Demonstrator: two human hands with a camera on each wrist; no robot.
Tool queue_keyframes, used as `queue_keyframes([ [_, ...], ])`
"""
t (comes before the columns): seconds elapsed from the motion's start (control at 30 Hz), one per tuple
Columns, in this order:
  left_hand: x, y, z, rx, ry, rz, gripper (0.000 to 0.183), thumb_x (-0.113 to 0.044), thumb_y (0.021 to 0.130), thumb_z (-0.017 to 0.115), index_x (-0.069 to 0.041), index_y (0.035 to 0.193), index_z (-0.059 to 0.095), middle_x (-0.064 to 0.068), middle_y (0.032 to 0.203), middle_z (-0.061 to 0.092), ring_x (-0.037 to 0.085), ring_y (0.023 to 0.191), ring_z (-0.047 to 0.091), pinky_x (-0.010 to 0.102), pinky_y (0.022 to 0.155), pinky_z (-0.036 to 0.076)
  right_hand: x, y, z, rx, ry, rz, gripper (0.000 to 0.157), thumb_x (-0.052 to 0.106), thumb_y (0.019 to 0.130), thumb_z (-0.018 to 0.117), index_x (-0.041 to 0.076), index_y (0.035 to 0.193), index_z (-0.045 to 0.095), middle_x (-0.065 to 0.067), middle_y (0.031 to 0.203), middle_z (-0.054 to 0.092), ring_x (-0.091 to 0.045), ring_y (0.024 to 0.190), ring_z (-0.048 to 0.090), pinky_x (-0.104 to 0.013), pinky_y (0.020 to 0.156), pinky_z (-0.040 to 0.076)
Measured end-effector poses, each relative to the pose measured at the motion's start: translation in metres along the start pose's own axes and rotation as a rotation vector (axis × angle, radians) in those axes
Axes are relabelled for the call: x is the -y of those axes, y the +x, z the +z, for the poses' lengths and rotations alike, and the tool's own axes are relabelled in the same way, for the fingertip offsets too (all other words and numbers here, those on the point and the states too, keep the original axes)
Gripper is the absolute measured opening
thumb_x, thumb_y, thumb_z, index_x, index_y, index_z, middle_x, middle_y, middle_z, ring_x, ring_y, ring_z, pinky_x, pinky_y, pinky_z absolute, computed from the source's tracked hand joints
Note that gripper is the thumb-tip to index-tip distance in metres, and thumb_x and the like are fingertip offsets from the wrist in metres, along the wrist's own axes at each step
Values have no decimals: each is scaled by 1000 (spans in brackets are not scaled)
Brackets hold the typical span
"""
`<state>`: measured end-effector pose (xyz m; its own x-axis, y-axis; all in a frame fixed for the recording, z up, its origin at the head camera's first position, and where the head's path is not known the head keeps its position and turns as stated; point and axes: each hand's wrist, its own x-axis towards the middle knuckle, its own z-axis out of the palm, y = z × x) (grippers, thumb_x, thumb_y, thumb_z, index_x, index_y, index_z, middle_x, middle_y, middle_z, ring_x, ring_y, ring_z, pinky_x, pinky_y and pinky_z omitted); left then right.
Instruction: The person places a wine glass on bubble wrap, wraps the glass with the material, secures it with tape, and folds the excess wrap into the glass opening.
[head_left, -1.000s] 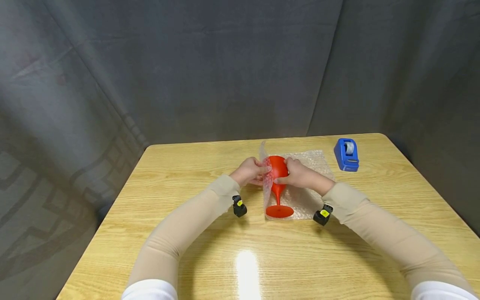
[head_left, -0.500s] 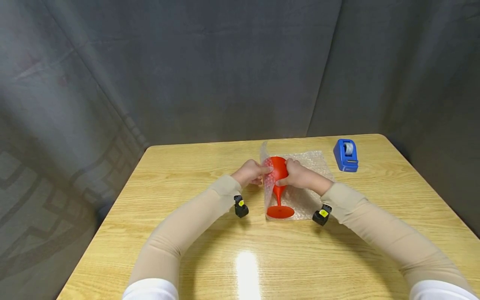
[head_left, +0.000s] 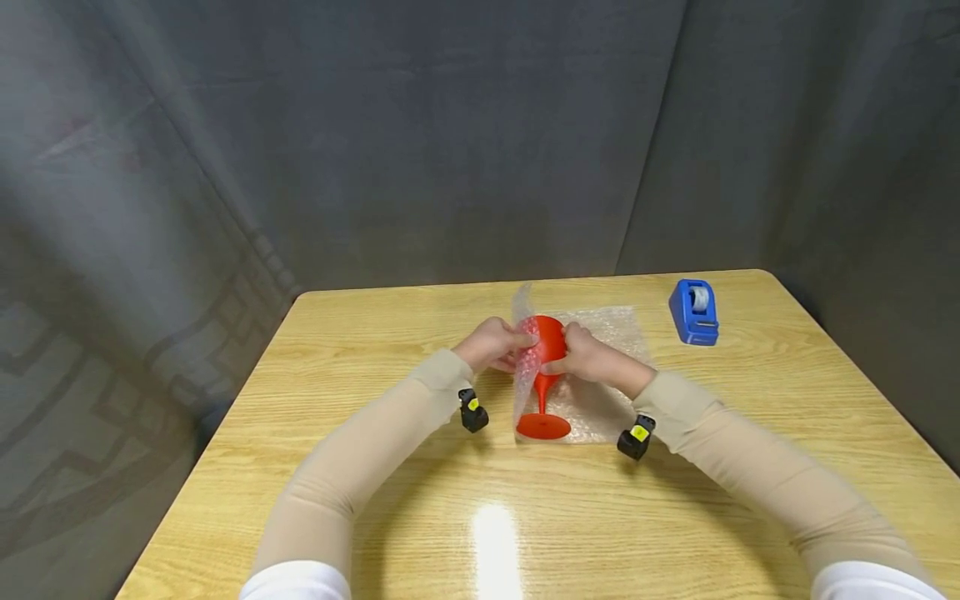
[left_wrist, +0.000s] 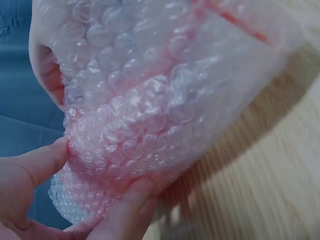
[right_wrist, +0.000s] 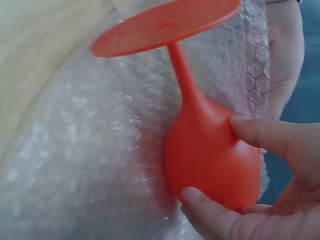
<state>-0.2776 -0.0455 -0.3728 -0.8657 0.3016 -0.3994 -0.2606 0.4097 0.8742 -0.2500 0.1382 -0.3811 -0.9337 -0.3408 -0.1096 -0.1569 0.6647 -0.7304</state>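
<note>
A red wine goblet [head_left: 551, 337] lies on a sheet of bubble wrap [head_left: 611, 325], its round foot [head_left: 543, 426] toward the front of the table. My right hand [head_left: 592, 357] grips the bowl of the goblet; in the right wrist view its thumb and fingers [right_wrist: 210, 210] span the red bowl [right_wrist: 215, 155]. On the other side, my left hand [head_left: 495, 343] pinches the raised left part of the wrap against the bowl. Through the bubbles [left_wrist: 130, 120] in the left wrist view, the goblet shows as a pink shape, with thumb and fingers pressed on the wrap.
A blue tape dispenser [head_left: 693, 312] with a roll of clear tape stands at the back right of the wooden table [head_left: 405, 517]. Behind the table's far edge hangs a dark grey curtain [head_left: 450, 150].
Both hands, the goblet and the raised wrap have shifted slightly to the left over the last half second. Each hand keeps its hold, and the tape dispenser stays put.
</note>
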Motion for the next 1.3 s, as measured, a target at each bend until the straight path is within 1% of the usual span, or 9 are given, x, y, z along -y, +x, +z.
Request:
queue_keyframes([
  [0.27,-3,-5,-6,-14,87,63,21,-16,89,69,0,78,60,7,63,55,17,55,54,36,68,61,-5,1,10,42,239,28,58,6,84,70,-16,122,31,-28,106,52,-24,87,53,-24,72,45],
  [0.4,-4,-3,-4,-46,123,81,23,-18,87,72,-2,77,60,6,59,52,16,51,51,40,69,60,-9,2,11,62,309,61,62,6,86,68,-16,127,27,-33,112,52,-23,86,56,-23,69,49],
  [0.5,-4,-2,-1,-82,147,94,23,-20,86,74,-1,83,60,5,64,55,15,50,53,45,73,60,-13,4,12,74,367,82,64,4,86,66,-16,129,24,-31,113,51,-20,83,55,-24,68,50],
  [0.63,-2,-1,2,-120,169,100,32,-23,84,75,1,98,59,7,79,60,15,55,58,47,73,60,-18,5,12,109,466,82,62,0,85,63,-15,130,23,-19,100,53,-13,74,51,-22,64,49],
  [0.83,-2,-1,3,-125,190,108,37,-24,83,76,2,102,57,9,83,60,16,56,59,47,72,60,-16,2,4,194,591,121,44,7,97,46,-13,129,24,-14,109,48,-13,87,56,-28,85,55],
  [0.93,-3,-1,3,-131,202,107,37,-25,83,77,0,102,57,7,81,60,17,56,59,44,70,60,-16,4,1,234,601,124,38,13,100,46,-12,125,32,-9,98,51,-10,77,53,-23,78,54],
  [1.07,-5,-1,5,-147,221,93,40,-26,83,77,0,104,56,9,85,61,17,57,59,42,68,60,-16,6,2,235,519,75,40,10,94,58,-14,122,42,1,78,58,-7,64,50,-17,61,46],
  [1.2,-6,-1,5,-146,226,90,42,-27,84,76,0,106,54,10,84,60,17,56,58,44,70,60,-15,5,4,202,476,47,40,4,91,61,-16,121,44,3,73,61,-5,60,50,-17,57,44],
  [1.3,-6,-2,5,-127,220,100,33,-27,89,70,-1,102,55,8,76,58,16,54,57,45,70,60,-13,4,5,197,474,35,35,3,90,61,-15,117,48,4,70,60,-5,58,49,-18,56,42],
])
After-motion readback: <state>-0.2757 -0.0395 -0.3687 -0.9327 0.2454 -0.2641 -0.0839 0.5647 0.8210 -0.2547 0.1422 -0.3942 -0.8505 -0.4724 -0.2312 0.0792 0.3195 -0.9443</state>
